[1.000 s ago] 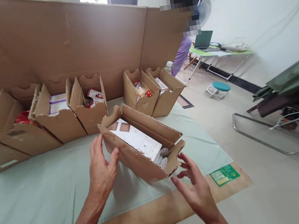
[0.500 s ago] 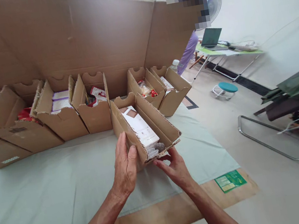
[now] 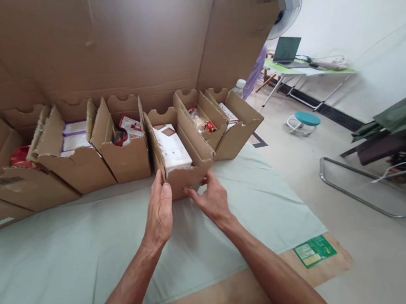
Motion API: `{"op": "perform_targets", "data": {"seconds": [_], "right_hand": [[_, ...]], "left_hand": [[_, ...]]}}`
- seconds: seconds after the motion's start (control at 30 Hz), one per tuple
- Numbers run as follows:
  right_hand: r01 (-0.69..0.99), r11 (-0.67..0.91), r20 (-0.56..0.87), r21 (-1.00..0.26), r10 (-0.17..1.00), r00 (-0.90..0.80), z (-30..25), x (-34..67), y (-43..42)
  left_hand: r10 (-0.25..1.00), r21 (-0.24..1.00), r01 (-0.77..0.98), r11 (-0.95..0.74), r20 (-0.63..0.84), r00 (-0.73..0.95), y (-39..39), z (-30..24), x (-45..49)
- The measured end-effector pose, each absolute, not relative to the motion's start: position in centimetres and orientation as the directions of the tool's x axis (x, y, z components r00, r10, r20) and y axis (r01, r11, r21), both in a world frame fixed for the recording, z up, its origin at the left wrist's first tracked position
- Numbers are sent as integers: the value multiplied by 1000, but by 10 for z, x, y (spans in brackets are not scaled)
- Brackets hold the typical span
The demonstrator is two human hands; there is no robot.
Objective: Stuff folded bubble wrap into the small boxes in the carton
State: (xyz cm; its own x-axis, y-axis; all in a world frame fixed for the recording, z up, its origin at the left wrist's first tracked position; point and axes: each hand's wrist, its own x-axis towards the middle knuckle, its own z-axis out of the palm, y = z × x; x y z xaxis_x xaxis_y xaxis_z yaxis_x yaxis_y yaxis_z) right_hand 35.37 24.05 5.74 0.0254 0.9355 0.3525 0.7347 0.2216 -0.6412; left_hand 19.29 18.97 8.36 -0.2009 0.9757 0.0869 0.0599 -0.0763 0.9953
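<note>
An open-topped cardboard box point(image 3: 180, 181) sits between my two hands, partly slid into the gap in a row of similar boxes. Inside it lies a white carton point(image 3: 173, 149) with a brown mark near its far end. My left hand point(image 3: 157, 212) grips the box's near left corner, fingers along the side and thumb at the front. Low on the front right, my right hand point(image 3: 213, 200) holds the same box, its thumb against the front wall. Some of its fingertips are hidden by the box.
Left of the gap, several cardboard boxes point(image 3: 126, 160) hold packets; two boxes point(image 3: 238, 140) stand at right. A tall cardboard panel point(image 3: 144, 42) rises behind. Pale green cloth point(image 3: 124, 239) covers the table, with a green printed card point(image 3: 315, 251) at its edge. A person stands beyond the panel.
The box with the white carton has moved away from me, deeper into the row, and its near end has come down level. Both my hands have moved forward with it.
</note>
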Motion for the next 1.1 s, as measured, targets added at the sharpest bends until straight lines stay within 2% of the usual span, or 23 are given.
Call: {"op": "perform_targets", "data": {"seconds": [0.17,0.3,0.4,0.5,0.57,0.63,0.77,0.93,1.03,1.1], "right_hand": [[788,127,293,-602,954,69,60,323,294],[801,114,296,-588,952,81,60,315,315],[782,209,349,-587,937,12,57,318,304],[734,377,377,-565,909,-178,56,318,288],[705,462,362,-538,882,-302,59,313,285],[707,475,319,-524,879,-354,62,307,288],[716,431,295,-549,901,-317,70,309,294],[678,394,443,-621,890,-111,99,345,298],[777,333,506,-534,862,-21,126,366,318],[861,260,471,-438,882,-27,141,375,337]], "left_hand": [[981,957,276,92,-40,-188,184,61,194],[988,890,446,98,-32,-154,161,40,193],[988,829,554,79,6,-151,136,24,188],[989,762,648,1,97,-115,113,10,185],[981,704,706,-77,180,-73,102,2,185],[966,639,755,-144,256,-32,95,-4,185],[933,532,817,-220,360,17,89,-8,188],[919,500,831,-244,392,35,89,-8,189],[917,499,832,-243,397,30,90,-9,188],[916,502,831,-241,401,23,90,-10,189]]}}
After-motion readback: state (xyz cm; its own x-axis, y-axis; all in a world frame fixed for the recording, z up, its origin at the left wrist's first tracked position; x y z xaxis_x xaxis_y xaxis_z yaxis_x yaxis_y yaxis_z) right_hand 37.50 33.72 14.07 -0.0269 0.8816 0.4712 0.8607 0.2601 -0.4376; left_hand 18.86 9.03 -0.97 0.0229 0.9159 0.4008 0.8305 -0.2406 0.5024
